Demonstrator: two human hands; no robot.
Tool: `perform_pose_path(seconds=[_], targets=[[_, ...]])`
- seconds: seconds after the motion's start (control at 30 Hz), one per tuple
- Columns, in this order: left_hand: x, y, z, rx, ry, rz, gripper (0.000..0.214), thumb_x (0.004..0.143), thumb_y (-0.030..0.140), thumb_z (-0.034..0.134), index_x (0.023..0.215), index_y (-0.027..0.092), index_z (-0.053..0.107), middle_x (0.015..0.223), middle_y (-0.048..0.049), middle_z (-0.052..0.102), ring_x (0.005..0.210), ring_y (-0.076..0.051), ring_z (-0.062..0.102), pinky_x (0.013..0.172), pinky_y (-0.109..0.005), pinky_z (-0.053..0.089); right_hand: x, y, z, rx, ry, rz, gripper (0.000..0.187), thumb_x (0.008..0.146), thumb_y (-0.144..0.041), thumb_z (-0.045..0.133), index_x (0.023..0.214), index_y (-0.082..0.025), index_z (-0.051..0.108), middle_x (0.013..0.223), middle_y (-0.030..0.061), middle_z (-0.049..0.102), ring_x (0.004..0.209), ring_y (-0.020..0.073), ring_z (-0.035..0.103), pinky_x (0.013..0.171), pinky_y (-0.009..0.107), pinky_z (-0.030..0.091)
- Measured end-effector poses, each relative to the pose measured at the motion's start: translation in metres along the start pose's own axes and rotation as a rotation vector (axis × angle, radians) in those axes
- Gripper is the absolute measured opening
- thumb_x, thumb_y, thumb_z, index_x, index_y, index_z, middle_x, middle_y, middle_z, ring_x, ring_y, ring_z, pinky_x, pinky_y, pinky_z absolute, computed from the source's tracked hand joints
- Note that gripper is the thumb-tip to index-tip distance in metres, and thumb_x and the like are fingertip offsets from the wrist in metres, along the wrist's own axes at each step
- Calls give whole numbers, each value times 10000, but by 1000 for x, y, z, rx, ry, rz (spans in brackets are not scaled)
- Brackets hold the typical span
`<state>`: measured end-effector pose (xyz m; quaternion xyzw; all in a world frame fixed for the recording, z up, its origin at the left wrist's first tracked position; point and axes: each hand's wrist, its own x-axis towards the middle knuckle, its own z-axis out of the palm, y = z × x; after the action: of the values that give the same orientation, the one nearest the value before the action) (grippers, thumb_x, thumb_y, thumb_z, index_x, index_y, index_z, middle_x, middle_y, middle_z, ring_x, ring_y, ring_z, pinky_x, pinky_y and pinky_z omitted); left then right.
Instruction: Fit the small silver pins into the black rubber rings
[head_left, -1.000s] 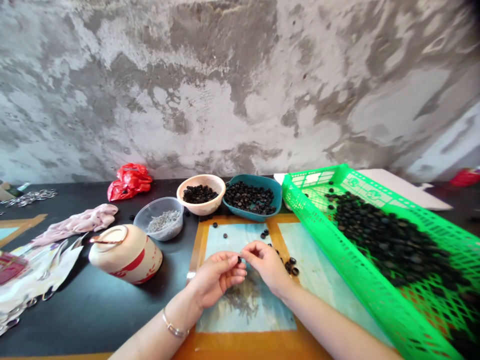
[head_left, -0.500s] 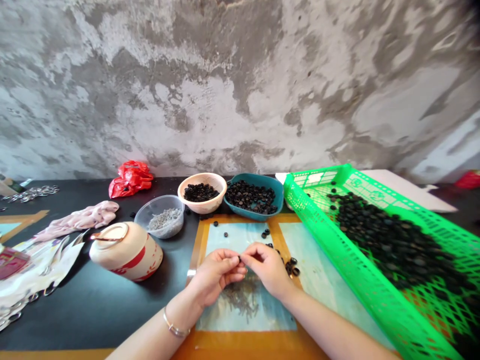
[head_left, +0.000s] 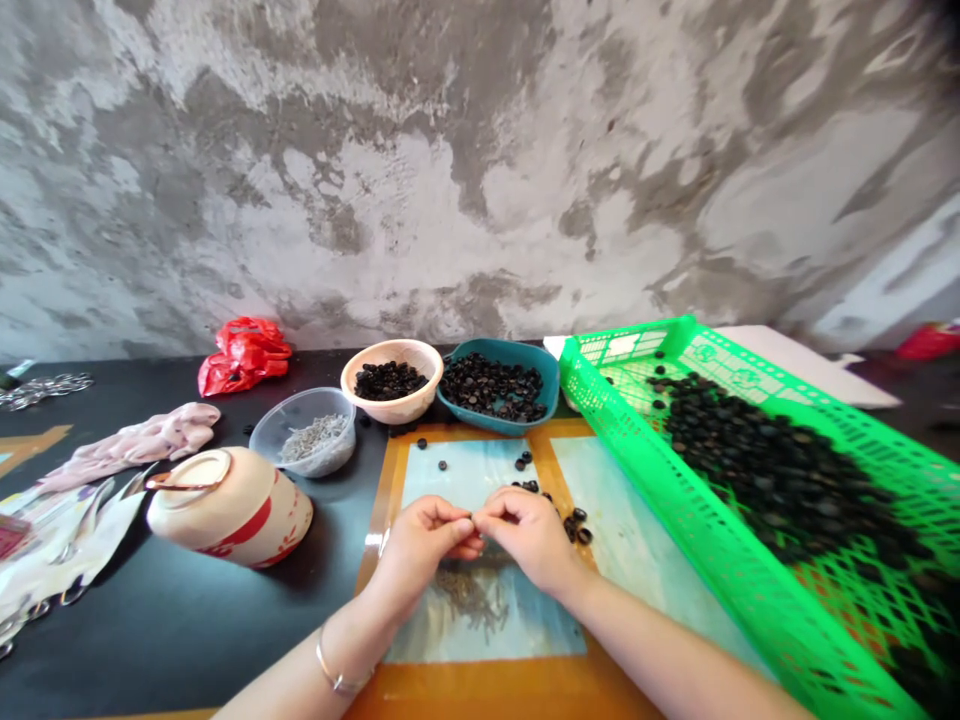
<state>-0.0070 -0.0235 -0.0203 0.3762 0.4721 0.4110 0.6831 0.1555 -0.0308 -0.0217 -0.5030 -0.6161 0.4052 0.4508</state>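
Note:
Over the pale blue mat (head_left: 517, 640), my left hand (head_left: 424, 545) and my right hand (head_left: 532, 540) meet fingertip to fingertip, both pinched. A small dark piece (head_left: 472, 516) shows between the tips, mostly covered by the fingers; what the right fingers grip is hidden. Below the hands lies a loose pile of thin grey pins or screws (head_left: 476, 600). Several small black round pieces, some like rings (head_left: 579, 530), lie beside my right hand. More black pieces (head_left: 442, 465) are scattered farther back on the mat.
Behind the mat stand a clear bowl of grey pins (head_left: 262, 440), a peach bowl (head_left: 431, 375) and a teal basin (head_left: 553, 385), the latter two holding black pieces. A green crate (head_left: 637, 470) flanks the right side. Leftward are a cream jar (head_left: 225, 510), pink cloth (head_left: 142, 445) and red bag (head_left: 244, 355).
The view has shifted slightly, so most things sit a little farther left. My fingertips have closed more tightly together, covering more of the small dark piece.

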Motion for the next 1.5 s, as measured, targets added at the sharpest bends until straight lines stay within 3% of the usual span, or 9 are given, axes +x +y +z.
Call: perform_pose_path(seconds=[0.1, 0.2, 0.4, 0.5, 0.7, 0.83, 0.97, 1.3, 1.5], targets=[[2, 3, 1, -48, 0, -6, 406, 568, 343, 887, 759, 119, 606, 676, -88, 733, 618, -193, 710, 600, -274, 573, 8, 1, -18, -106, -46, 8, 163, 854, -277, 607, 821, -196, 745, 834, 48, 731, 785, 200, 662, 747, 313, 502], [4, 6, 1, -85, 2, -22, 436, 564, 345, 892, 808, 111, 616, 712, -103, 741, 638, -182, 709, 617, -263, 572, 18, 9, -45, -404, 74, -44, 255, 877, -283, 585, 1093, -212, 700, 918, 63, 716, 864, 225, 641, 836, 367, 484], [6, 6, -6, -118, -33, -58, 415, 604, 314, 876, 874, 110, 638, 760, -102, 746, 683, -169, 709, 674, -263, 575, 24, 31, -74, -802, -8, -6, 116, 814, -233, 675, 908, -195, 730, 880, 92, 676, 911, 271, 612, 821, 387, 449], [5, 7, -7, -111, -59, -68, 409, 628, 307, 862, 910, 102, 648, 785, -112, 749, 715, -176, 712, 700, -273, 576, 23, 33, -76, -797, -38, 15, 30, 804, -213, 682, 813, -198, 706, 836, 81, 679, 853, 259, 627, 764, 370, 453], [2, 6, -5, -68, -58, -33, 419, 617, 336, 863, 894, 100, 655, 779, -119, 752, 712, -201, 716, 688, -303, 578, 19, 20, -69, -606, 0, 139, 81, 820, -226, 664, 900, -231, 652, 866, 42, 725, 770, 223, 661, 712, 357, 476], [1, 8, -3, -49, -62, -3, 406, 588, 349, 873, 836, 104, 665, 723, -102, 742, 681, -206, 708, 667, -305, 570, 8, 3, -43, -336, -86, 67, 151, 788, -216, 698, 933, -230, 663, 848, 8, 719, 761, 178, 661, 720, 301, 501], [0, 10, -2, -32, -79, 3, 369, 592, 339, 869, 814, 111, 681, 701, -68, 731, 643, -168, 683, 656, -280, 556, -4, -5, -22, -300, -70, -10, 119, 780, -222, 722, 892, -233, 683, 826, -5, 709, 754, 165, 648, 707, 285, 499], [-3, 10, -3, 7, -111, 17, 309, 624, 328, 847, 807, 124, 704, 732, -38, 730, 646, -144, 674, 669, -262, 547, -10, -4, -20, -296, -20, -265, 156, 780, -192, 751, 907, -231, 669, 841, 5, 692, 795, 169, 645, 730, 287, 496], [-5, 13, -1, 10, -116, -2, 329, 614, 349, 848, 799, 119, 702, 717, -43, 732, 616, -144, 668, 648, -261, 546, -9, -6, -19, -261, -26, -212, 157, 794, -200, 739, 938, -232, 687, 807, -8, 674, 736, 145, 630, 674, 254, 499]])
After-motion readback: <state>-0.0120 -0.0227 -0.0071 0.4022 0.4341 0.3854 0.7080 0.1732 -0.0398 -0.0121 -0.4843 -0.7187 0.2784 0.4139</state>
